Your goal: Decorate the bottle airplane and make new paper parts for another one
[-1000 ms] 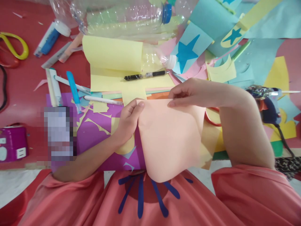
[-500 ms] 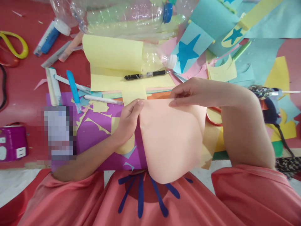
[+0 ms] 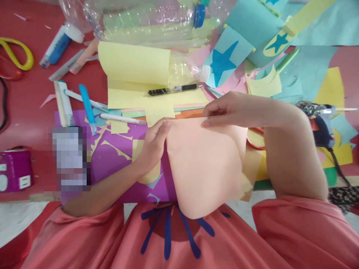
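A pale peach sheet of paper (image 3: 206, 164) is bent over, its rounded lower part hanging past the table's front edge. My left hand (image 3: 153, 145) pinches its upper left corner with the thumb on top. On the top edge, right of the middle, my right hand (image 3: 221, 110) grips the sheet between thumb and curled fingers. Beneath lies purple paper (image 3: 112, 160) with yellow scraps. Just beyond my hands, a black pen (image 3: 172, 89) rests on yellow paper (image 3: 126, 98), which curls around a clear bottle (image 3: 183, 69).
A glue gun (image 3: 322, 125) lies at the right, red-handled scissors (image 3: 255, 138) beside my right forearm. Yellow-handled scissors (image 3: 25, 56), markers (image 3: 88, 104) and a blurred phone (image 3: 71, 157) are on the left. Large bottles (image 3: 146, 22) and blue star-decorated paper (image 3: 224, 59) stand behind.
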Tool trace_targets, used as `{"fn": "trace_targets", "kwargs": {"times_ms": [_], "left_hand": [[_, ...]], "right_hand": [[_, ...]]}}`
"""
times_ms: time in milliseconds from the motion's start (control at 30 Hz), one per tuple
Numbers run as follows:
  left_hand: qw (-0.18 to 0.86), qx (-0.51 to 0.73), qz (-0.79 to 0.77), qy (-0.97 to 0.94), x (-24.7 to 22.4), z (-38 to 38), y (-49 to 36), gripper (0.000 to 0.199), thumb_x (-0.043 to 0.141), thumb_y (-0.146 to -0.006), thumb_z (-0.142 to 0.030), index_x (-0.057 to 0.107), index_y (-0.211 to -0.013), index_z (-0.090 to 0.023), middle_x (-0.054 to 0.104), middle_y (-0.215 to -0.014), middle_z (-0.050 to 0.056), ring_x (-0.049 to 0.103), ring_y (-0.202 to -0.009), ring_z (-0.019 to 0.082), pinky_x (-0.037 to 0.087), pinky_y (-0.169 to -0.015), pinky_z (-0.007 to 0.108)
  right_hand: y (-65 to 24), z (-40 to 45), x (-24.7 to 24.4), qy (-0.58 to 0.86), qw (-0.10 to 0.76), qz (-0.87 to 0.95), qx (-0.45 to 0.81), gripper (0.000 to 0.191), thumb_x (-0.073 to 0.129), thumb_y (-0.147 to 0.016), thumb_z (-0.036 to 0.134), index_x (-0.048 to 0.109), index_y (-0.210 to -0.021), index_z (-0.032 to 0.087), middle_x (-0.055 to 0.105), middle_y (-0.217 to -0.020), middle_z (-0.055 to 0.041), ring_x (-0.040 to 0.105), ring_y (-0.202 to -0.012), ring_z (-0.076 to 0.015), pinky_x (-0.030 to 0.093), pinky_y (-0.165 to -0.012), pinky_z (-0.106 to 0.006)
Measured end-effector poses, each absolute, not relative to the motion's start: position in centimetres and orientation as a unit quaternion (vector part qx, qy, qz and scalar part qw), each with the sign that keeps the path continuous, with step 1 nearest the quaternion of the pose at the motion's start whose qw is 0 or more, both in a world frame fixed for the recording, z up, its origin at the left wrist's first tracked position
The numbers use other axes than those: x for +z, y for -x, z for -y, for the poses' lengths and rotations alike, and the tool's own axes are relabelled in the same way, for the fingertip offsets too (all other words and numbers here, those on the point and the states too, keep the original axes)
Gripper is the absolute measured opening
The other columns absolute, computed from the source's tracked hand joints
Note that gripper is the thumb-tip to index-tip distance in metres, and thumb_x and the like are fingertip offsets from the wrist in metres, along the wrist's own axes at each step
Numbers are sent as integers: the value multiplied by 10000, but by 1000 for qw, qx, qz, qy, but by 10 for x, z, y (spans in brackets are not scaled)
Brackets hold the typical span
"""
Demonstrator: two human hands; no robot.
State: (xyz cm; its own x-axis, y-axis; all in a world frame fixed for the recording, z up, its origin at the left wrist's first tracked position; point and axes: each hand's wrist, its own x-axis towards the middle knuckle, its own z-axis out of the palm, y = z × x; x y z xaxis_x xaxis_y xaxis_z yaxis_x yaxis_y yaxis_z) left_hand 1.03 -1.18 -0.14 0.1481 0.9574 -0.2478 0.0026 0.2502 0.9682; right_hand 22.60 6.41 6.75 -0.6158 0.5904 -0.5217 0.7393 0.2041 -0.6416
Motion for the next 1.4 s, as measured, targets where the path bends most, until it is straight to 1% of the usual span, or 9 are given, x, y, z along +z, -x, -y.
{"fn": "trace_targets", "kwargs": {"times_ms": [133,267,467,700,833,1000,1067,1200,1400], "left_hand": [[565,399,-528,-492,3,11,-11,278,544,-929,-460,670,-855,-224,615,-802,-1,559,-772,153,453,-723,244],[539,394,-555,-496,5,13,-9,252,572,-916,-461,683,-1044,-273,551,-698,-30,463,-593,132,388,-585,243],[509,393,-555,-528,5,12,-9,232,547,-929,-404,702,-1017,-255,667,-940,4,494,-672,133,406,-629,241],[509,397,-556,-523,5,13,-10,263,567,-919,-465,708,-1003,-259,536,-701,-17,367,-545,112,308,-512,249],[531,396,-539,-521,5,13,-10,291,579,-908,-506,691,-990,-250,472,-629,-30,326,-511,102,285,-486,251],[567,377,-500,-536,3,12,-10,373,565,-915,-539,617,-1139,-246,243,-500,-85,209,-427,83,184,-425,251],[576,373,-475,-550,1,12,-10,442,558,-917,-547,550,-1234,-240,255,-499,-95,188,-409,71,164,-408,244],[572,376,-449,-574,-5,13,-10,481,552,-938,-505,469,-1337,-248,392,-608,-69,201,-414,38,157,-396,225],[557,376,-399,-624,-16,13,-8,504,495,-980,-453,387,-1440,-277,322,-593,-75,178,-413,38,154,-389,213]], "right_hand": [[-225,-63,68,-433,77,-769,-463,244,550,-847,327,536,-649,186,485,-600,29,434,-609,-101,289,-610,-288],[-226,-64,67,-433,73,-768,-466,223,560,-848,318,554,-669,185,489,-599,32,443,-617,-101,293,-623,-289],[-227,-63,66,-439,81,-770,-457,236,548,-857,322,555,-665,186,484,-592,32,437,-613,-104,290,-625,-295],[-227,-64,65,-440,93,-773,-449,241,567,-846,318,540,-644,189,483,-586,39,407,-576,-92,289,-608,-288],[-226,-62,62,-430,82,-776,-454,232,570,-845,352,563,-678,191,534,-632,24,460,-607,-104,314,-604,-275],[-215,-55,54,-403,29,-780,-478,243,505,-898,360,596,-770,174,575,-718,2,462,-642,-103,317,-620,-264],[-208,-50,49,-400,-1,-781,-480,228,480,-912,317,599,-787,167,556,-718,7,429,-627,-93,304,-618,-262],[-194,-41,40,-418,-90,-749,-507,219,489,-920,317,591,-801,164,563,-738,-1,445,-659,-103,329,-625,-267],[-181,-33,27,-420,-170,-708,-542,169,525,-862,176,544,-695,164,534,-658,29,396,-593,-73,314,-571,-246]]}}
